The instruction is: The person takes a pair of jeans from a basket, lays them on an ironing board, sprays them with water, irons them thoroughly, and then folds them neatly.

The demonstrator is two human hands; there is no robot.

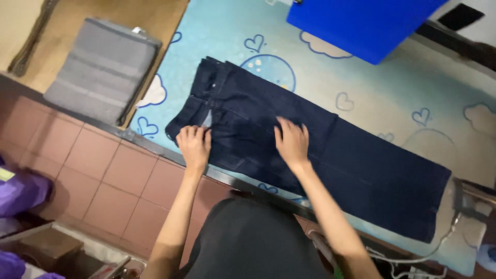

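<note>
A pair of dark blue jeans lies flat and folded lengthwise on a light blue sheet printed with hearts and clouds. Its waist points to the left, its leg ends to the right. My left hand rests on the waist end near the pocket, its fingers curled at the fabric's edge; whether it pinches the cloth I cannot tell. My right hand presses flat on the upper leg, fingers spread.
A folded grey striped cloth lies at the left on a tan surface. A blue flat object overhangs the top. White cables and an appliance part sit at the right edge. Purple fabric lies on the tiled floor below.
</note>
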